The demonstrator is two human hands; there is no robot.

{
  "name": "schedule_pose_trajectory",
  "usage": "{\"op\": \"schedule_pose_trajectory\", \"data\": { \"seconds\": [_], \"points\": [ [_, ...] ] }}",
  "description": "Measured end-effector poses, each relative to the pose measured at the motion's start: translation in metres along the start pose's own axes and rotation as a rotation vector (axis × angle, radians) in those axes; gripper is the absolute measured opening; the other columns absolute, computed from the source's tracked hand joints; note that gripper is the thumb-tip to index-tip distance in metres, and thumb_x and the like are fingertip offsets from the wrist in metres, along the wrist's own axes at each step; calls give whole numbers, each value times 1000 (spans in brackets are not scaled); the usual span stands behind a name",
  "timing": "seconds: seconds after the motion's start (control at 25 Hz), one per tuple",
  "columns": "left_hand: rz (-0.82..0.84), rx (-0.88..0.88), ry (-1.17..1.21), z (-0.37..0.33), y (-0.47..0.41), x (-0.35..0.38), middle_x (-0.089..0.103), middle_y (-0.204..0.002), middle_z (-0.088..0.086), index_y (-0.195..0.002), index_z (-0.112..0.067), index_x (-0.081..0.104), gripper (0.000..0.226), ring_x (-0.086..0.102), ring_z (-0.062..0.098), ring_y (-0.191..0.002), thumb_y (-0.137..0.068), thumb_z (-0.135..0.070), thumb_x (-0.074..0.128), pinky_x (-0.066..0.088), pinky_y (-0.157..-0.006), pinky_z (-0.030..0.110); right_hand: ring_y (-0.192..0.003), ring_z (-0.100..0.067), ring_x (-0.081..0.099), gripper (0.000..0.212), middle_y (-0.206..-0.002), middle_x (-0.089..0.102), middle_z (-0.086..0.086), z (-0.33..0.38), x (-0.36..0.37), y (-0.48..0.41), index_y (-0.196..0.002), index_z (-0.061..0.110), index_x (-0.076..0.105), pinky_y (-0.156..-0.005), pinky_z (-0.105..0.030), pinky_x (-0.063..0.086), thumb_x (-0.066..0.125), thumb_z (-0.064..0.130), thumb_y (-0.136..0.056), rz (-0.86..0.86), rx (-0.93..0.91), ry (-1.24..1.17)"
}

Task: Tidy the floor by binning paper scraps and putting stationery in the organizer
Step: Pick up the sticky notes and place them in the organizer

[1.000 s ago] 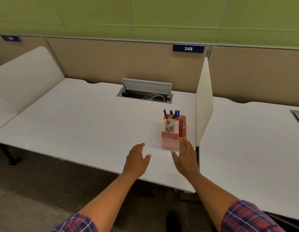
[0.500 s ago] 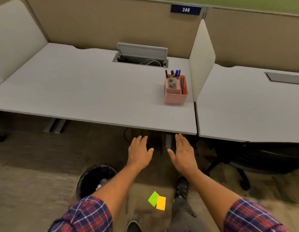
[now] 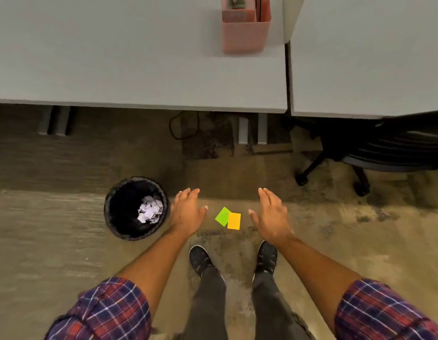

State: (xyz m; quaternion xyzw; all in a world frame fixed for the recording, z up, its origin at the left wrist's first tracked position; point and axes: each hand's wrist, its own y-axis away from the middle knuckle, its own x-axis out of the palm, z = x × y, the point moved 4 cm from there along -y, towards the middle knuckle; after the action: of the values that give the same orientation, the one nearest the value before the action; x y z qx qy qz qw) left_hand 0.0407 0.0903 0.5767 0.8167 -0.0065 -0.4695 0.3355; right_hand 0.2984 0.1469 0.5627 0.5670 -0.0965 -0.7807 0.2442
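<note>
Two paper notes lie on the carpet between my hands: a green note (image 3: 222, 215) partly under an orange note (image 3: 234, 221). My left hand (image 3: 188, 212) hovers just left of them, fingers spread and holding nothing. My right hand (image 3: 270, 214) hovers to their right, also open and holding nothing. A black waste bin (image 3: 115, 217) stands on the floor left of my left hand, with crumpled white paper (image 3: 150, 209) inside. The pink organizer (image 3: 245, 33) stands on the desk at the top, its upper part cut off by the frame.
The grey desk (image 3: 139, 69) edge runs across the top, with a second desk (image 3: 360, 69) to its right. A black office chair (image 3: 384, 148) stands under the right desk. A cable (image 3: 183, 126) and desk legs (image 3: 252, 130) sit under the left desk. My shoes (image 3: 200, 260) are below the notes.
My view has tilted down from the desk to the floor. Both hands have lowered from the desk edge toward the notes and spread apart; the bin and notes are now fully in view.
</note>
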Motion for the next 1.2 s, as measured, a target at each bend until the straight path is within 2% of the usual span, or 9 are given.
{"op": "schedule_pose_trajectory", "data": {
  "seconds": [0.28,0.4,0.6,0.76,0.88,1.04,1.12,1.2],
  "points": [
    [23,-58,-20,39,-76,132,55,-150,15,-149,-19,51,64,46,37,-142,-91,-36,70,36,-119,44,-150,-31,36,81,-165,37,-11,-78,137,-55,-161,12,27,-119,-48,36,61,48,-96,128,-7,23],
    [42,-66,15,68,-124,208,56,-148,15,-148,-16,52,63,48,37,-141,-91,-31,72,36,-118,40,-140,-36,45,76,-155,45,-15,-106,211,-96,-156,10,34,-113,-47,41,61,47,-96,134,13,-9],
    [73,-172,133,116,-201,333,62,-145,18,-145,-10,57,58,57,33,-136,-90,-22,72,42,-117,36,-136,-42,46,70,-147,47,-21,-158,351,-150,-156,7,34,-107,-46,45,62,37,-99,218,184,-206],
    [90,-207,197,144,-254,420,66,-141,17,-142,-9,60,54,63,30,-132,-90,-21,72,45,-113,32,-127,-45,53,59,-137,54,-25,-191,443,-181,-145,3,43,-99,-45,47,65,30,-98,254,287,-276],
    [92,-211,230,153,-285,466,69,-139,16,-140,-7,62,51,65,29,-129,-92,-20,72,49,-112,33,-124,-42,59,54,-134,61,-24,-215,496,-195,-140,4,47,-97,-42,49,65,32,-98,275,417,-338],
    [104,-213,232,153,-308,505,72,-127,18,-131,-7,67,41,69,33,-118,-92,-16,71,54,-104,37,-122,-36,63,52,-131,68,-15,-227,538,-206,-139,8,50,-98,-37,49,67,33,-97,275,486,-403],
    [121,-176,159,147,-309,516,68,-128,20,-133,-7,64,43,67,34,-118,-91,-17,69,53,-105,39,-113,-33,66,50,-118,69,-8,-226,550,-207,-136,9,47,-86,-34,50,69,29,-96,264,512,-456],
    [123,-169,80,142,-308,521,60,-133,21,-142,-9,58,51,63,34,-122,-93,-21,68,51,-108,38,-98,-26,68,50,-99,64,4,-221,556,-205,-135,12,41,-68,-25,43,70,25,-95,260,536,-507]
  ]
}}
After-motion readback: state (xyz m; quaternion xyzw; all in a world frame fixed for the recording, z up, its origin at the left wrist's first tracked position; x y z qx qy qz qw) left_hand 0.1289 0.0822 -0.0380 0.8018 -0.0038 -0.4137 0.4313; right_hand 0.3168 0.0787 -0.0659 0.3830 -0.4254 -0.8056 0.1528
